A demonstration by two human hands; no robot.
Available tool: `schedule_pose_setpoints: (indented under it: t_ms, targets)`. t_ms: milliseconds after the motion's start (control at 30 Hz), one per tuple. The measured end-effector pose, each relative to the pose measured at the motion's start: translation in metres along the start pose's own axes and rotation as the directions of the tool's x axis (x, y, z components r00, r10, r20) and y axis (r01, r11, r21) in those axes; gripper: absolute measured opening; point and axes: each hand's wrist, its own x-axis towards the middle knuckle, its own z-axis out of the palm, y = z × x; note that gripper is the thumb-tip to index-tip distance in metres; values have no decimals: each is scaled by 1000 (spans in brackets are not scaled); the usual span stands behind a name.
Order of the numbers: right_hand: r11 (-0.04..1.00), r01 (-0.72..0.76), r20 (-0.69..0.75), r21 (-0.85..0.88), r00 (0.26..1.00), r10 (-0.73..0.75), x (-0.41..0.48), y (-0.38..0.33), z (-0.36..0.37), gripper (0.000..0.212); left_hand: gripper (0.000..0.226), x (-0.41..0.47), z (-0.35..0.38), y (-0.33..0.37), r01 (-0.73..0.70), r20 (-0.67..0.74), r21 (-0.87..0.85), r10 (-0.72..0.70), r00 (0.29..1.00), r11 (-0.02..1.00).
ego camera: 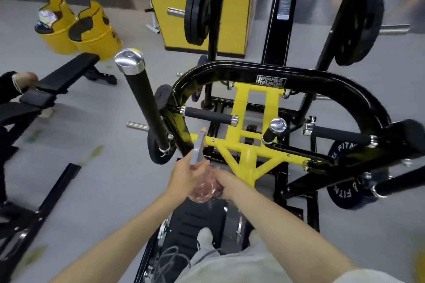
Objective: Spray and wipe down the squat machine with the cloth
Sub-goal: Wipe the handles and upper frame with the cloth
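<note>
The squat machine has a black curved frame (299, 76) and a yellow inner frame (250, 145), and fills the middle and right. I stand on its black footplate (195, 218). Both my hands hold a clear pinkish spray bottle (203, 190) just in front of the yellow frame. My left hand (184, 177) grips the neck under the grey sprayer head (198, 147), whose orange nozzle points up and away. My right hand (226, 184) wraps round the bottle's body. No cloth is visible.
A long black padded lever with a chrome cap (142, 99) rises left of the bottle. Weight plates (197, 15) hang on the machine. A black bench (66, 73) and another person's hand (26, 79) are at the left, with yellow barrels (92, 30) behind.
</note>
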Motion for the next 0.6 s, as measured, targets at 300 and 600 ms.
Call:
schedule_pose_setpoints:
  t_ms: [300,600]
  targets:
    - [998,-29,6,59,1000,28,-80,-25,-48,33,69,59,34,48,225,305,-91,-188,934,970]
    - [992,-114,-16,55,993,115,-82,-15,-57,35,22,71,63,54,330,314,-193,-260,913,924]
